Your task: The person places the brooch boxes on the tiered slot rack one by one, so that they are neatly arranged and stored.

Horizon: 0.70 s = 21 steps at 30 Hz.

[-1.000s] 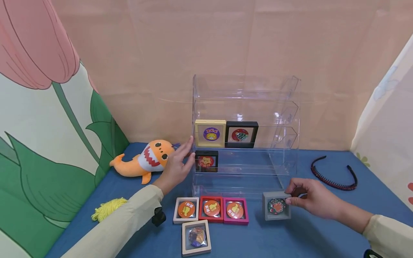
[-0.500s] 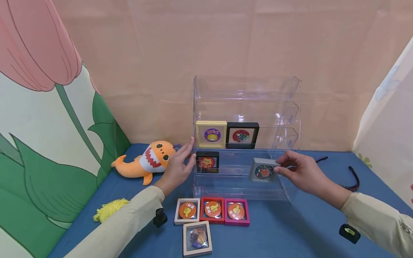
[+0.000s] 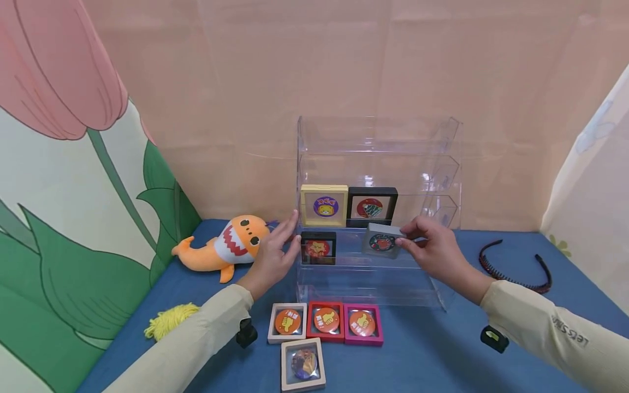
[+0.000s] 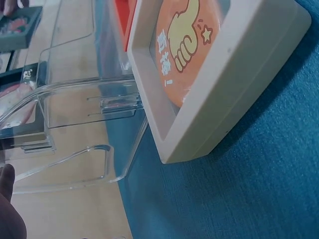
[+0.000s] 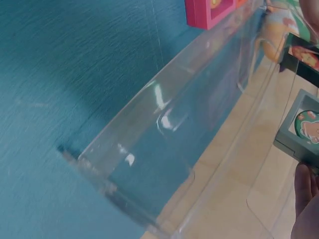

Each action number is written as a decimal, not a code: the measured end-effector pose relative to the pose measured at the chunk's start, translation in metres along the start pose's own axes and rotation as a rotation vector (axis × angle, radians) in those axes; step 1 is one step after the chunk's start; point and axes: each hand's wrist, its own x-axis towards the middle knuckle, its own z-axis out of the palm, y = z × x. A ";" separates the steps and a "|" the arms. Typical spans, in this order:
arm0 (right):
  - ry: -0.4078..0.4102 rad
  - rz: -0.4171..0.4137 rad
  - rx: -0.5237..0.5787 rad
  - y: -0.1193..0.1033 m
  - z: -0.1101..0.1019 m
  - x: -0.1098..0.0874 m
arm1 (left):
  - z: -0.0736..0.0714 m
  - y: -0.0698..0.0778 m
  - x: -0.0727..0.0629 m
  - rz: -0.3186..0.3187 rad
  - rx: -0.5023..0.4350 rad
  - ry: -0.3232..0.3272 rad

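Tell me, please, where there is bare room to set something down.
The cloth is bare between the pink frame and right sleeve, and the rack is bare above the yellow frame. It is crowded left of the rack, with shark, yarn and left hand, and in front, where four frames lie together.

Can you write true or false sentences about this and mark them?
The right hand pinches a gray display frame. True.
The shark plush sits on the clear tiered rack. False: the shark plush lies on the blue cloth.
The red display frame lies left of the pink display frame. True.
The left hand holds yellow yarn. False: the left hand is at the rack's left side.
The headband is right of the rack. True.
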 end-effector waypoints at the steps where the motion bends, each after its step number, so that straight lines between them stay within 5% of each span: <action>1: 0.001 -0.001 0.000 -0.001 0.002 0.001 | 0.000 0.000 0.000 0.001 0.002 0.000; 21: -0.062 0.047 0.035 -0.008 0.033 0.004 | 0.001 0.000 -0.001 0.006 0.001 0.005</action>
